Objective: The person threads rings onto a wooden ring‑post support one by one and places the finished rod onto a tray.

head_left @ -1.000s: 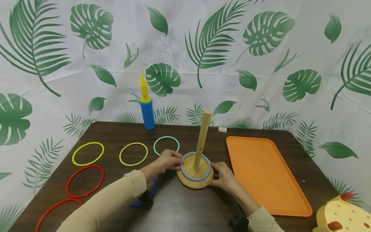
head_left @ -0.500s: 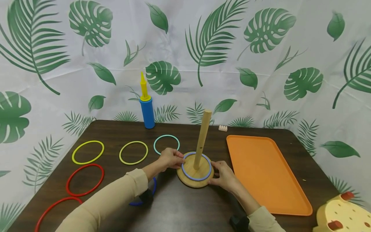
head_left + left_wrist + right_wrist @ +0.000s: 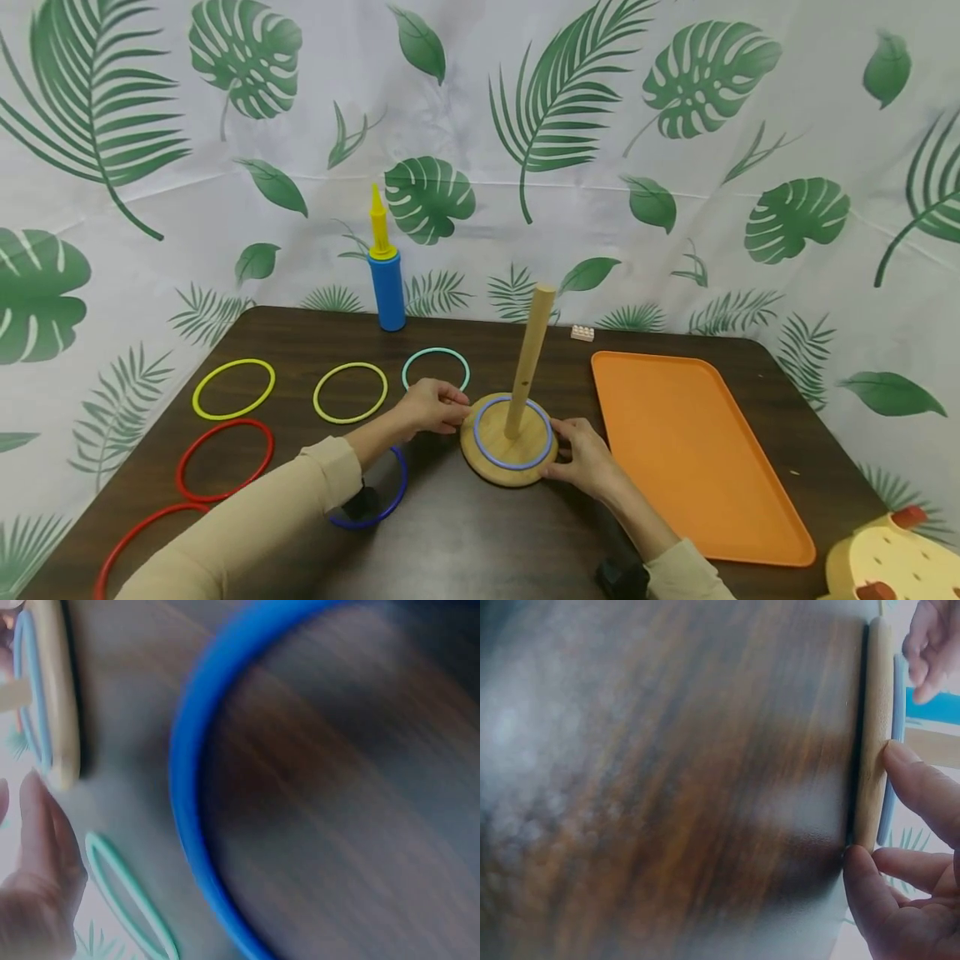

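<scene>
A wooden peg stand (image 3: 508, 454) has an upright pole (image 3: 529, 358), and a light blue ring (image 3: 487, 446) lies flat on its round base. My left hand (image 3: 454, 408) rests at the base's left edge with loose fingers; in the left wrist view a finger (image 3: 36, 825) lies just beside the base (image 3: 61, 712). My right hand (image 3: 564, 454) grips the base's right rim. In the right wrist view its thumb and fingers (image 3: 919, 787) pinch the rim (image 3: 874, 735). A dark blue ring (image 3: 390, 500) (image 3: 191, 825) lies on the table under my left forearm.
Two yellow rings (image 3: 232, 389) (image 3: 350, 392), a teal ring (image 3: 436, 369) and two red rings (image 3: 225, 460) (image 3: 142, 533) lie on the left. A blue and yellow pump (image 3: 386, 279) and a small beige brick (image 3: 582, 333) stand at the back. An orange tray (image 3: 697, 454) lies right; a yellow toy (image 3: 892, 558) sits at the near right corner.
My left hand has let go of the light blue ring and drawn back slightly left. The ring now lies flat on the base. The right hand stays on the rim.
</scene>
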A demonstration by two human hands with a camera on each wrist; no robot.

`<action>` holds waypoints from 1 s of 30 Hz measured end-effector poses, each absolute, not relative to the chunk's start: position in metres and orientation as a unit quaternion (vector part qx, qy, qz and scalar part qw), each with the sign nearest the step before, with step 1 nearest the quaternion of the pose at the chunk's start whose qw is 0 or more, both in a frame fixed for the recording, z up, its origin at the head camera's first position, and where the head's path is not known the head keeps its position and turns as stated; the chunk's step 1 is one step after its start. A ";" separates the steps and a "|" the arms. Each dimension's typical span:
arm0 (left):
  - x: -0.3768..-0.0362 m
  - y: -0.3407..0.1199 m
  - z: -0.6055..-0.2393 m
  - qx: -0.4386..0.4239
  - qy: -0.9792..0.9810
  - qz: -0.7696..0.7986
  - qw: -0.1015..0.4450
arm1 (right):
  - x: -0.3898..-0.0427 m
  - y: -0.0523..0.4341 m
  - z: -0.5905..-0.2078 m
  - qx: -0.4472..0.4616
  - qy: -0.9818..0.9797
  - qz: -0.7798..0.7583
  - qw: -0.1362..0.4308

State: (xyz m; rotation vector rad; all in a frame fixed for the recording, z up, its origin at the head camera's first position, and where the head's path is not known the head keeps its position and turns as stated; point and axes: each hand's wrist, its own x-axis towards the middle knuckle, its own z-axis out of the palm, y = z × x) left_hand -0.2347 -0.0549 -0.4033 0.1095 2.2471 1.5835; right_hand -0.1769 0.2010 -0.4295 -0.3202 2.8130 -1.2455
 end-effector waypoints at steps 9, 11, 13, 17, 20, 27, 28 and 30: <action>-0.225 -0.138 -0.380 0.118 0.818 0.502 0.254 | -0.176 0.205 -0.430 -0.106 0.908 -0.404 0.024; -0.221 -0.160 -0.376 0.120 0.819 0.487 0.278 | -0.176 0.206 -0.429 -0.106 0.908 -0.404 0.024; -0.217 -0.183 -0.372 0.119 0.819 0.476 0.298 | -0.175 0.207 -0.428 -0.106 0.908 -0.406 0.025; -0.211 -0.227 -0.366 0.112 0.821 0.460 0.320 | -0.174 0.210 -0.427 -0.108 0.908 -0.405 0.024; -0.206 -0.260 -0.364 0.102 0.825 0.451 0.324 | -0.174 0.212 -0.426 -0.107 0.908 -0.404 0.025; -0.190 -0.333 -0.371 0.114 0.819 0.453 0.333 | -0.172 0.213 -0.424 -0.103 0.909 -0.402 0.026; -0.187 -0.341 -0.372 0.113 0.819 0.452 0.335 | -0.172 0.213 -0.424 -0.102 0.909 -0.403 0.026; -0.182 -0.356 -0.377 0.112 0.817 0.451 0.341 | -0.172 0.213 -0.425 -0.102 0.909 -0.403 0.028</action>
